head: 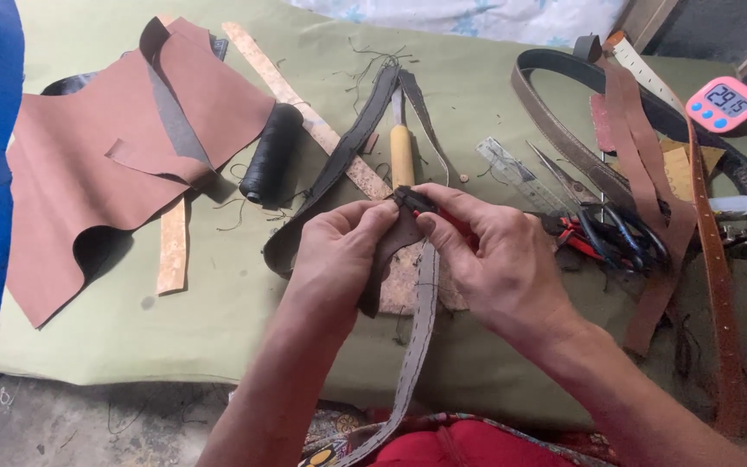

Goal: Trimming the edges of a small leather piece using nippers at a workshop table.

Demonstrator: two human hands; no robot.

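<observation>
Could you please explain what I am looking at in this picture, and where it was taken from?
There is no machine here: a person works with two bare hands, and the single picture comes from a camera on that person's head, looking down. The left hand and right hand together pinch a small dark leather piece at the top of a long grey stitched strap. Everything lies on a green cloth. On it are a sheet of brown leather, a spool of black thread, a tool with a wooden handle, scissors, brown belts and a pink timer.
</observation>
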